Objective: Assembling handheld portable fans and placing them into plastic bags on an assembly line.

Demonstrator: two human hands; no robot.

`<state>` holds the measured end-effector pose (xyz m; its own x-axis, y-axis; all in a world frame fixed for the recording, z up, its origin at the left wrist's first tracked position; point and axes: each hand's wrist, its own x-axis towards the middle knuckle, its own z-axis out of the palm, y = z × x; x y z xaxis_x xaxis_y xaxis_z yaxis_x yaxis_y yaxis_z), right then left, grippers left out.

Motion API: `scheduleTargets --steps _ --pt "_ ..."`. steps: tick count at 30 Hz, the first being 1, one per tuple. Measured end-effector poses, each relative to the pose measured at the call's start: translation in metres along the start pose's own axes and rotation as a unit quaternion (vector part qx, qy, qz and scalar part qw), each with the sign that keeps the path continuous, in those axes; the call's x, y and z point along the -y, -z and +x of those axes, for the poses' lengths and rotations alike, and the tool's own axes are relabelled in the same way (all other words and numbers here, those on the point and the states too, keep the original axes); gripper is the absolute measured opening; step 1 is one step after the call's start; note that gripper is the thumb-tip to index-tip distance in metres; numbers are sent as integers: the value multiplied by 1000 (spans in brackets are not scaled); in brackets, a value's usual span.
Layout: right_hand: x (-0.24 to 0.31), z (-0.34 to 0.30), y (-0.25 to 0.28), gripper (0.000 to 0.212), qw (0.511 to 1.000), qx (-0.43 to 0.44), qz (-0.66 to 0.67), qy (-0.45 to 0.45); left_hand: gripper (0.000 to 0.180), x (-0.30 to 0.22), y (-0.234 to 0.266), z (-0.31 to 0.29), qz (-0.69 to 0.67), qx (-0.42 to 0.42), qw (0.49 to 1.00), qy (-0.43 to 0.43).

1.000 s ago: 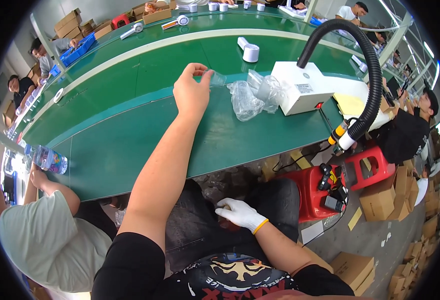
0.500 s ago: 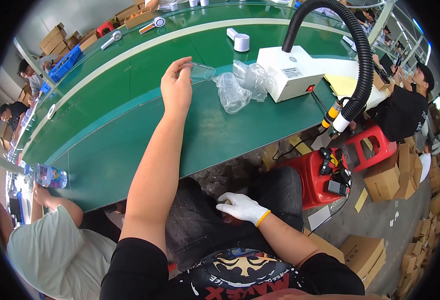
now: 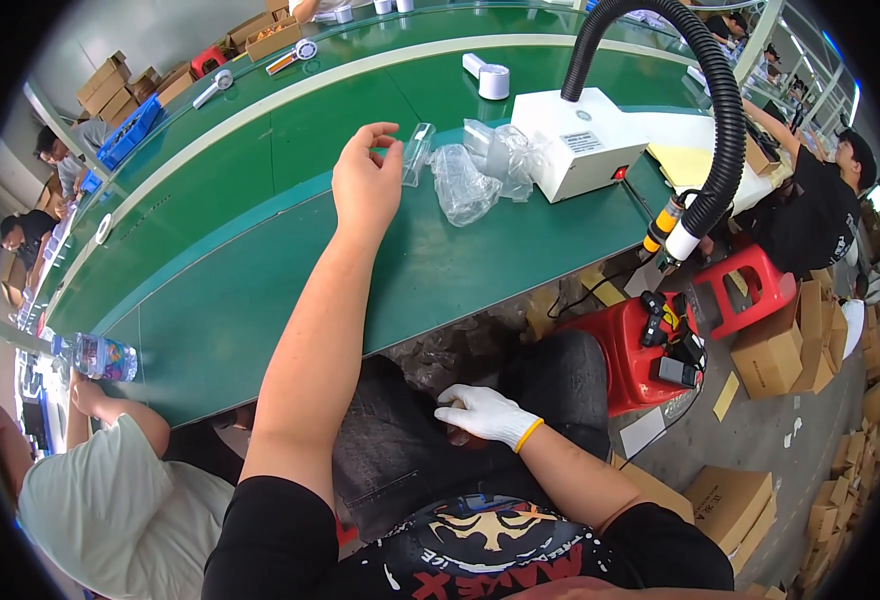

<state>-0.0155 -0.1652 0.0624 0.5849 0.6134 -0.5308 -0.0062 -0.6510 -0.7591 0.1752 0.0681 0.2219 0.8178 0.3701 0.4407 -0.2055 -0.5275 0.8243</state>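
Observation:
My bare left hand (image 3: 368, 187) is raised over the green worktop, thumb and fingers curved with a gap between them and nothing held. Just right of its fingertips, a clear plastic cup-like piece (image 3: 418, 155) rests on the bench, apart from the hand. Beside that piece lie crumpled clear plastic bags (image 3: 468, 182). My right hand (image 3: 490, 414), in a white glove with a yellow cuff, is low at my lap with its fingers curled. Whatever those fingers may hold is mostly hidden; a small reddish-brown patch shows under them.
A white box-shaped machine (image 3: 580, 145) with a black ribbed hose (image 3: 728, 130) stands right of the bags. Along the green conveyor (image 3: 360, 95) lies a white handheld device (image 3: 488, 77). A red stool (image 3: 625, 370) bears small black items. Co-workers sit at both sides.
My left hand has let go of the clear cup-like piece and drawn slightly right and down. The piece has gone from tilted in my fingers to resting on the bench.

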Motion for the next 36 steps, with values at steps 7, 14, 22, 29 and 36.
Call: scheduleTargets --steps 7,14,22,29,36 --pt "1 -1 1 63 1000 -5 -8 8 27 13 1 3 39 32 999 3" --pt "2 -2 1 64 1000 -7 -21 -1 36 11 -12 -5 128 17 992 8" --pt "2 -5 3 64 1000 2 -3 -19 51 29 -16 -7 341 20 937 -67" --pt "5 -5 3 64 1000 4 -11 -20 43 27 -15 -2 243 -41 967 -67" --pt "1 -2 1 60 999 -5 -30 -16 40 17 -10 6 -112 -48 992 26"
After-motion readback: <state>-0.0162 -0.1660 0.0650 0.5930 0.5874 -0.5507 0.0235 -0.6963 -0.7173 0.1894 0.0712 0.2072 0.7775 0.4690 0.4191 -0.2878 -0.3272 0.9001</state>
